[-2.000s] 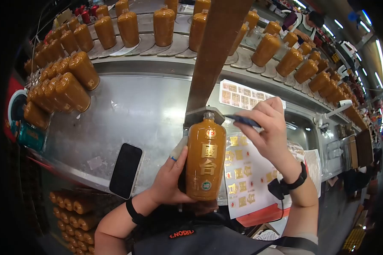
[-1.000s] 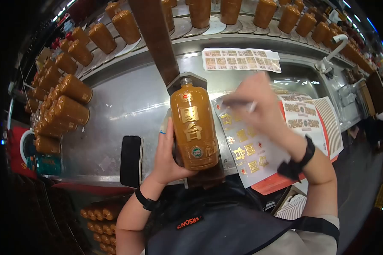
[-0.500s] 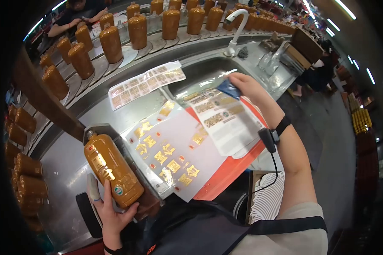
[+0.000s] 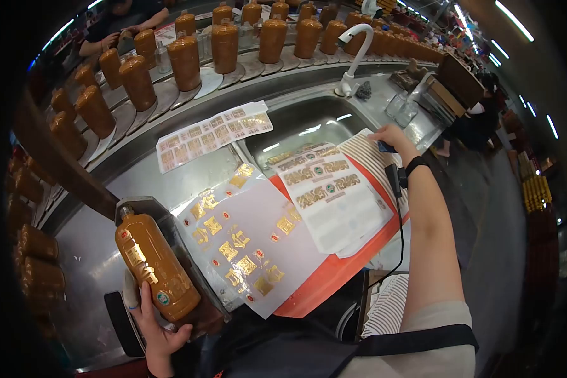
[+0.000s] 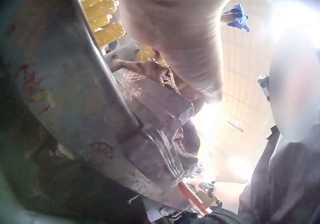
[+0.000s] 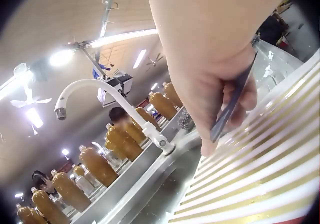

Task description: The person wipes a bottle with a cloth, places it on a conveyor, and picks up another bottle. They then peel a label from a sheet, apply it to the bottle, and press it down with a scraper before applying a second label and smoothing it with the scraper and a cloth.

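Observation:
An amber-brown bottle (image 4: 176, 283) with gold characters and a green round emblem lies tilted in a cradle (image 4: 146, 205). My left hand (image 4: 159, 334) holds its lower end, thumb at the base and fingers along the side; one finger wears a pale cover. Far to the right, my right hand (image 4: 394, 137) pinches a flat dark-blue scraper (image 6: 232, 106), its fingertips at the edge of a gold-and-white striped sheet (image 4: 362, 148). Between the hands lie a clear sheet of gold decals (image 4: 302, 246) and white printed sheets (image 4: 346, 220) over a red-orange sheet (image 4: 299, 305).
Behind the sheets are a metal sink (image 4: 296, 132) and a white faucet (image 4: 359, 47). Another decal sheet (image 4: 214, 135) lies at the back. A brown post (image 4: 63, 160) rises from the cradle, and a black phone (image 4: 123, 321) lies left. Several bottles (image 4: 186, 63) line the conveyor (image 4: 164, 97).
The head view has swung right. My right hand, with the scraper, has moved from beside the bottle across the sheets to the striped one. My left hand stays on the bottle.

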### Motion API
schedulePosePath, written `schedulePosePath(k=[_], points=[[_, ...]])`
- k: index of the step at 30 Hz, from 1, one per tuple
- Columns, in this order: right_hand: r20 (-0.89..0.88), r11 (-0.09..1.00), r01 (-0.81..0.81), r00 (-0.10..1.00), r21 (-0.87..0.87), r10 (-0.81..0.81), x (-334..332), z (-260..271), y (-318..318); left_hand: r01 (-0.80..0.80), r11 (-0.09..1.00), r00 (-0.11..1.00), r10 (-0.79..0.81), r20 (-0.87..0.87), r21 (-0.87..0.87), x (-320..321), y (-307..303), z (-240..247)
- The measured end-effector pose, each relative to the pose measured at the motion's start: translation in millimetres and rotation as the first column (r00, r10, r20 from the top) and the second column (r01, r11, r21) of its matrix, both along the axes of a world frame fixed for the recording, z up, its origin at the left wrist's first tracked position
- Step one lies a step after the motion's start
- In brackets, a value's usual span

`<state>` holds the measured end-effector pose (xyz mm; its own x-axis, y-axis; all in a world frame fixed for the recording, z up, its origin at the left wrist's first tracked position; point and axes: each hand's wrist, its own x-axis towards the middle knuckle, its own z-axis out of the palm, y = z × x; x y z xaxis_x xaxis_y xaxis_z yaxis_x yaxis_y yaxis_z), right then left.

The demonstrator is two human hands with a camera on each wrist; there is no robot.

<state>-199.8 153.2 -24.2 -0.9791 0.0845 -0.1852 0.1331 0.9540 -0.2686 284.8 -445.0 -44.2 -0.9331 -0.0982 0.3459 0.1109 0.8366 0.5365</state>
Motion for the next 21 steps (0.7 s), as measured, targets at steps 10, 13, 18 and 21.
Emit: schedulePosePath(k=[10, 13, 18, 21], points=[[-0.014, 0.963, 0.145, 0.988, -0.225, -0.152, -5.7, -11.6, 9.7, -0.032, 0.999, 0.999, 0.032, -0.016, 0.007, 2.3, 0.8, -6.3], [0.095, 0.992, 0.093, 0.992, -0.087, -0.084, -6.5, -9.7, 5.7, -0.027, 0.999, 1.0, 0.027, 0.002, 0.024, 3.0, 2.0, -4.6], [0.009, 0.996, 0.06, 0.998, -0.064, -0.059, -8.1, -14.3, 10.8, -0.036, 0.999, 0.999, 0.036, -0.006, 0.0, 2.8, 3.2, -5.5], [-0.028, 0.997, 0.049, 0.998, -0.059, -0.05, -10.6, -14.8, 10.1, -0.039, 0.999, 0.999, 0.039, -0.009, -0.009, 4.2, 4.4, -6.6]])
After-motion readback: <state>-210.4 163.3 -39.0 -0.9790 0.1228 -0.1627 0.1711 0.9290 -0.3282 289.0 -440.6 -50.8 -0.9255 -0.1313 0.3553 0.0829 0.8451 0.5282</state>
